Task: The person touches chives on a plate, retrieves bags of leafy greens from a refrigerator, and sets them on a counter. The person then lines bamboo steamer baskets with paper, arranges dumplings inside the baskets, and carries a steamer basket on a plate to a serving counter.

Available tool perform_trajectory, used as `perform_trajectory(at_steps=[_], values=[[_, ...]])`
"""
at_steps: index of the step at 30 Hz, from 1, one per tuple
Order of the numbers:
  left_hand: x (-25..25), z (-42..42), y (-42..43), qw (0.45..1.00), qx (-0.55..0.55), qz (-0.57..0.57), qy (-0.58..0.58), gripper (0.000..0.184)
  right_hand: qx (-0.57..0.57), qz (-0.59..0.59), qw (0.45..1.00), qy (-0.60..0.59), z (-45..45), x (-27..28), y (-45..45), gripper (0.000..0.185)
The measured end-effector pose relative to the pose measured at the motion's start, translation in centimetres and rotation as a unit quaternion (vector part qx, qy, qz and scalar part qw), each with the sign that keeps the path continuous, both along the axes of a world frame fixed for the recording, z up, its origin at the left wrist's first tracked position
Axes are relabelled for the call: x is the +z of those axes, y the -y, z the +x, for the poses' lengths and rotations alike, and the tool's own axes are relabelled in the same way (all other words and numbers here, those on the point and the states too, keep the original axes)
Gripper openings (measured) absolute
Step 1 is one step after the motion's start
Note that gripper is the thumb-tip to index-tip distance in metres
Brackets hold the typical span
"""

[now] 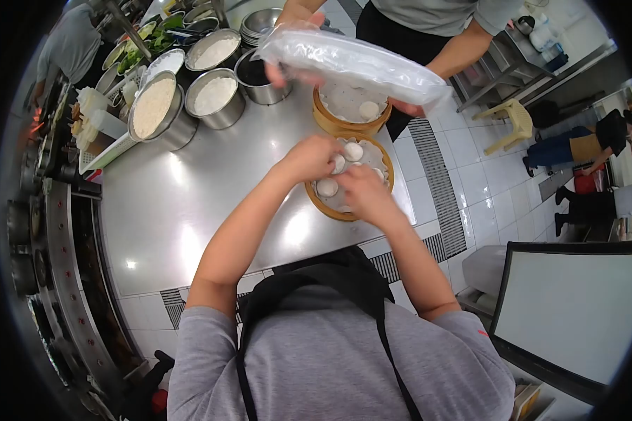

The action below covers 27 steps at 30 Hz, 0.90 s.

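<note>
A round bamboo steamer (pixel 314 201) lined with white paper sits near the right edge of the metal table. Several round white dough buns lie in it, among them one bun (pixel 353 151) at the back and another bun (pixel 326 187) at the front left. My left hand (pixel 312 160) reaches in with bent fingers closed on a white bun (pixel 338 164). Close beside it, my right hand (pixel 365 193) is over the liner, fingers curled and slightly blurred; what they pinch, if anything, is hidden.
Across the table a co-worker holds a long clear plastic bag (pixel 358 64) above a second bamboo steamer (pixel 344 127). Metal pots of white powder (pixel 215 95) and a bowl of beige powder (pixel 154 107) stand at the back left of the steel table (pixel 189 203).
</note>
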<state>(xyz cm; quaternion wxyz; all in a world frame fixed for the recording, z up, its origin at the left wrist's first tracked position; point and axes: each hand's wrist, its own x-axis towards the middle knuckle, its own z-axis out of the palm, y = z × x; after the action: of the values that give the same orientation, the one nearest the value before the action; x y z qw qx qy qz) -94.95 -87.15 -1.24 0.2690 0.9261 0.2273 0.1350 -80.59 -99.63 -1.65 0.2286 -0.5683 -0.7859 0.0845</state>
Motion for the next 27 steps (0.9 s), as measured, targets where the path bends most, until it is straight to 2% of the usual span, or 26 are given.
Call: perform_trajectory(at_steps=[1,3,4,6,7,9,16,17,19,22,24,26,27], values=[[0.0,0.0,0.1,1.0,0.001,-0.001,0.0,0.034,-0.018,-0.001,0.998,-0.055,1.3,0.4,0.4,0.027],[0.0,0.0,0.8,0.996,0.01,0.034,-0.078,0.033,-0.112,-0.025,0.992,-0.048,4.6,1.8,0.6,0.029],[0.1,0.3,1.1,0.996,0.007,0.032,-0.079,0.033,-0.115,-0.028,0.992,-0.049,5.4,2.2,0.4,0.029],[0.6,1.0,1.3,0.98,0.021,0.05,-0.192,0.033,-0.089,-0.071,0.993,-0.004,6.7,2.9,-0.1,0.032],[0.8,1.1,1.5,0.98,0.017,0.05,-0.191,0.033,-0.093,-0.071,0.993,-0.004,6.7,2.9,-0.1,0.032],[1.4,1.1,1.9,0.985,0.033,0.068,-0.155,0.033,-0.026,-0.118,0.991,0.061,6.3,2.2,-0.4,0.036],[-0.3,1.5,1.9,0.977,0.086,0.096,-0.172,0.032,-0.062,-0.116,0.98,0.148,5.4,1.8,-0.3,0.034],[0.1,1.2,2.0,0.979,0.081,0.073,-0.17,0.03,-0.062,-0.116,0.98,0.147,5.3,1.8,-0.4,0.034],[1.0,0.8,1.9,0.982,0.075,0.049,-0.169,0.028,-0.057,-0.041,0.995,0.072,5.0,1.6,-0.7,0.032],[1.9,0.8,1.0,0.981,0.059,0.003,-0.187,0.024,-0.049,-0.048,0.997,0.036,3.5,1.2,-1.6,0.03],[1.7,1.0,0.2,0.991,0.123,0.004,-0.045,0.023,-0.037,-0.06,0.997,0.033,3.2,0.7,-1.4,0.03],[1.8,1.1,-0.7,0.991,0.135,-0.002,-0.022,0.022,-0.02,-0.074,0.997,0.031,3.0,0.7,-1.8,0.029],[1.9,1.1,-0.8,0.99,0.142,-0.008,0.0,0.022,-0.047,-0.068,0.997,-0.003,3.1,0.8,-2.2,0.027]])
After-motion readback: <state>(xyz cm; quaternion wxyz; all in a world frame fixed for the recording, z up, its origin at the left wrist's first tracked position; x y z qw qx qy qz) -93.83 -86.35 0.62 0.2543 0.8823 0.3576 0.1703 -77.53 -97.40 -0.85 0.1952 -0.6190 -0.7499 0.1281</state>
